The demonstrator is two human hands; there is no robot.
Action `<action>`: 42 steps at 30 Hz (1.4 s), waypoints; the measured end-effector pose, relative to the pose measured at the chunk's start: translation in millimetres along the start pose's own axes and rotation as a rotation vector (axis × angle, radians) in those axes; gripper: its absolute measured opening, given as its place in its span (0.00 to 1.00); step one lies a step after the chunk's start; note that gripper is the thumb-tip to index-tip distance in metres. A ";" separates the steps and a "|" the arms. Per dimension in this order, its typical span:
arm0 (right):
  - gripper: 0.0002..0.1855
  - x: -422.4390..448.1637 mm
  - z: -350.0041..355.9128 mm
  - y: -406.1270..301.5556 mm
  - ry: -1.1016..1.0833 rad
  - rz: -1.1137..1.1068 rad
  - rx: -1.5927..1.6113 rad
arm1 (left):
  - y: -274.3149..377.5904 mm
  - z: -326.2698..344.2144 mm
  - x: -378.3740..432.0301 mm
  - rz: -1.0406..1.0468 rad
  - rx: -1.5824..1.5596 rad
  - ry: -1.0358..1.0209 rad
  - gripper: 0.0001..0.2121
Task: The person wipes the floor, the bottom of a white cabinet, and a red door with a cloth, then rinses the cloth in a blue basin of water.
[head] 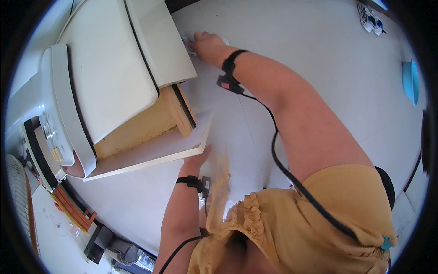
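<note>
My right hand (209, 46) reaches down beside the base of a white cabinet (176, 51), its fingers on a crumpled, pale, translucent piece of material (190, 46) near the floor. My left hand (196, 158) is at the edge of an open white cabinet door (147, 156); the fingers are mostly hidden behind that edge. Above the door shows a wooden frame piece (178, 113) with a black strip. Each wrist wears a black strap with a small cabled box.
On the tiled floor (253, 120) at the right stand a light blue basin (410, 82) and, farther up, a pair of sneakers (371, 20). A white appliance-like unit (56, 109) is at the left. Grey and black items (126, 250) lie at lower left.
</note>
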State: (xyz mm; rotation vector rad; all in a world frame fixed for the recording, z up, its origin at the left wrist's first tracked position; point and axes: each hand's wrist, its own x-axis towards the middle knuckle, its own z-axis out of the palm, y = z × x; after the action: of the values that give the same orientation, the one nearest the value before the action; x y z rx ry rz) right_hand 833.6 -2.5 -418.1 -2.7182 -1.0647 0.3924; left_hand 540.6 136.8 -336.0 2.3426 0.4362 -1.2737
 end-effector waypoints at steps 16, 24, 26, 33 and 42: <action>0.21 -51.7 -7.7 -24.0 0.106 -0.051 0.005 | -17.6 9.7 4.9 0.226 0.206 0.239 0.45; 0.23 -3.1 -32.9 -2.7 0.030 0.074 -0.071 | -7.3 -3.0 3.0 0.123 0.027 0.058 0.45; 0.24 -26.7 -21.2 -10.8 -0.112 -0.038 -0.051 | -16.7 5.8 3.8 0.145 0.081 0.110 0.45; 0.21 17.8 13.9 23.5 0.082 0.056 0.172 | -12.4 15.3 4.4 0.415 0.267 0.529 0.20; 0.19 -67.0 8.0 -13.6 0.071 -0.187 0.071 | 14.6 4.1 50.2 0.161 0.026 0.393 0.46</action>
State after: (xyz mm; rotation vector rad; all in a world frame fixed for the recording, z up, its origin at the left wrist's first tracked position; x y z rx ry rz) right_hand 775.1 -38.0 -410.3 -2.5238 -1.2471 0.2947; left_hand 571.0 125.5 -377.2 2.5946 0.3420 -0.7487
